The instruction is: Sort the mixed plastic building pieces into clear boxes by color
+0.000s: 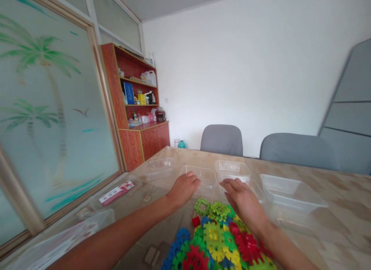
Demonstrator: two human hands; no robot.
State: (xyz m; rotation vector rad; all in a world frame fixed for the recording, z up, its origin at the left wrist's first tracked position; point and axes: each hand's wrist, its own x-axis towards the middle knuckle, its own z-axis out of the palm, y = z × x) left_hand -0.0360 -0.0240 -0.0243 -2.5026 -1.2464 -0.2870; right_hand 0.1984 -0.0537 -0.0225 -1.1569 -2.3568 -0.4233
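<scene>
Clear boxes [207, 179] behind a plastic-piece pile [214, 236]
Left hand [184, 188] and right hand [242, 197] are near boxes; gripping or not, I cannot tell.

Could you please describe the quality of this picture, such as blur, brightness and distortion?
Head view: the left hand and right hand look slightly soft; head view: the white wall is bright, with little texture; head view: the rightmost clear container has faint edges; head view: the glass door and grey panel lean at opposite sides, perhaps from wide-angle distortion.
</scene>
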